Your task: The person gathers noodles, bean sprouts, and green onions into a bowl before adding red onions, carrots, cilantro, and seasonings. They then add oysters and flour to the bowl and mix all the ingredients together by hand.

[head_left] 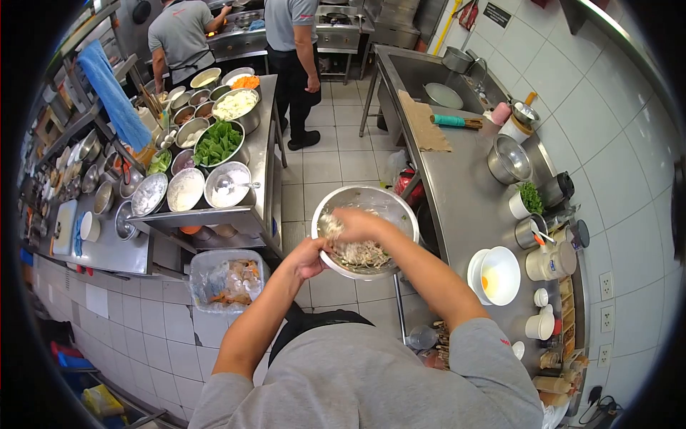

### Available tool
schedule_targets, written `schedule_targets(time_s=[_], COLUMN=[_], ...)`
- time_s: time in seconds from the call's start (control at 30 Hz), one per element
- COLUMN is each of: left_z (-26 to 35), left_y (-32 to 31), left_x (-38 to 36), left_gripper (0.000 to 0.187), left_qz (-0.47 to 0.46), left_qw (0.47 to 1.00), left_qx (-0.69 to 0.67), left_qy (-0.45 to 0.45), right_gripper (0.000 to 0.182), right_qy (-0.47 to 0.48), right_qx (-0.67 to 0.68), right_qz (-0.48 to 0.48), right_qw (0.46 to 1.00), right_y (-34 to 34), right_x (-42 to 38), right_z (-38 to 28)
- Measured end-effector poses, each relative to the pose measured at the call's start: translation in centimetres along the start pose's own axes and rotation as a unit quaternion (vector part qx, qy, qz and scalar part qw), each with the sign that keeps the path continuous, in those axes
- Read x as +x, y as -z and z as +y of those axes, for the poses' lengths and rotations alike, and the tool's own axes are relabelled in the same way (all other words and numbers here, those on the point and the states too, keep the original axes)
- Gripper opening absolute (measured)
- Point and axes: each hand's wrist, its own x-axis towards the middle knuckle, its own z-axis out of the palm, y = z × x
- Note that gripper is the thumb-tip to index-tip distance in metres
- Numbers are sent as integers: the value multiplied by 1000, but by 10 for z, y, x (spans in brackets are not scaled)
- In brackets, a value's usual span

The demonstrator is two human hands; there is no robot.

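A large steel bowl (396, 207) is held out over the floor, with shredded pale food mixed with green bits (361, 255) inside. My left hand (310, 258) grips the bowl's lower left rim, fingers closed on it. Inside the bowl, my right hand (351, 224) is closed at the left side, its fingers around a clump of the pale mixture (330, 227). Part of the food lies hidden beneath my right hand and forearm.
Steel counter (457, 186) at right carries a white bowl with yolk (500, 275), pots and jars. Left table holds ingredient bowls, including leafy greens (218, 143). A plastic bin (227, 280) sits on the floor at lower left. Two people (182, 39) stand near the stoves.
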Motion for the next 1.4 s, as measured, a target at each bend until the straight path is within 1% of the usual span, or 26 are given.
schedule_targets(time_s=[0.03,0.1,0.13,0.2,0.23,0.27,0.33,0.37,0.4,0.47,0.5,0.63,0.67,0.73,0.8,0.83,0.87,0.93,1.0,1.07,1.13,1.2,1.27,1.3,1.37,1.4], left_z=[4,10,12,20,27,32,28,24,19,4,-2,-11,-9,2,3,6,8,14,19,15,13,9,1,-8,-5,3], left_y=[1,10,14,10,-1,-9,-5,-3,-9,-24,-24,-28,-22,-16,-17,-16,-17,-24,-24,-16,-18,-21,-19,-15,-11,-15], left_x=[-2,-3,-6,-14,-23,-27,-18,-12,-9,-2,0,9,15,20,22,20,19,17,20,31,30,31,32,32,43,45], left_gripper=[34,33,32,33,34,34,38,42,42,50,54,49,49,51,49,47,44,35,35,36,38,41,43,43,44,44], left_qz=[5,11,16,27,43,60,88,115,115,160,152,150,152,100,84,82,78,87,57,58,76,73,51,54,41,38], left_qw=[1000,1000,999,1000,999,996,988,978,977,950,960,959,959,980,987,988,989,989,994,994,993,993,993,994,992,993], left_qx=[-23,-25,-25,-8,-3,0,16,32,32,16,31,66,67,132,92,88,85,66,4,-13,-33,-41,-70,-70,-84,-80], left_qy=[13,12,17,8,-31,-70,-123,-171,-175,-268,-235,-231,-230,-114,-103,-99,-93,-96,-92,-97,-86,-84,-78,-69,-81,-80], right_gripper=[54,52,52,53,62,62,82,94,94,97,97,77,77,72,73,73,73,70,63,52,47,40,38,38,52,52], right_qy=[1,75,77,60,61,65,3,-20,-17,-15,-13,-141,-141,-100,-99,-61,-17,3,37,85,142,141,-1,-7,-172,-174], right_qx=[-1,1,4,-119,-87,-90,61,64,62,223,222,595,597,646,601,381,135,128,-89,-104,50,86,146,152,11,12], right_qz=[-2,-142,-143,-188,-100,-99,34,49,50,118,120,160,160,199,204,251,282,256,81,55,-40,-11,98,96,117,122], right_qw=[1000,987,987,973,989,989,998,997,997,967,968,775,774,730,766,888,950,958,992,989,988,986,984,984,978,977], right_y=[-1,1,4,22,26,27,19,13,6,-8,-15,-40,-40,-30,-9,6,19,26,24,25,35,55,74,72,71,65], right_x=[-5,-9,-4,8,4,1,-6,-7,-8,-5,-3,6,8,10,2,-5,-11,-20,-31,-39,-43,-38,-37,-31,-2,12], right_z=[-4,-13,-10,8,22,33,41,42,38,27,21,3,5,6,10,10,9,10,11,14,25,35,37,43,55,63])
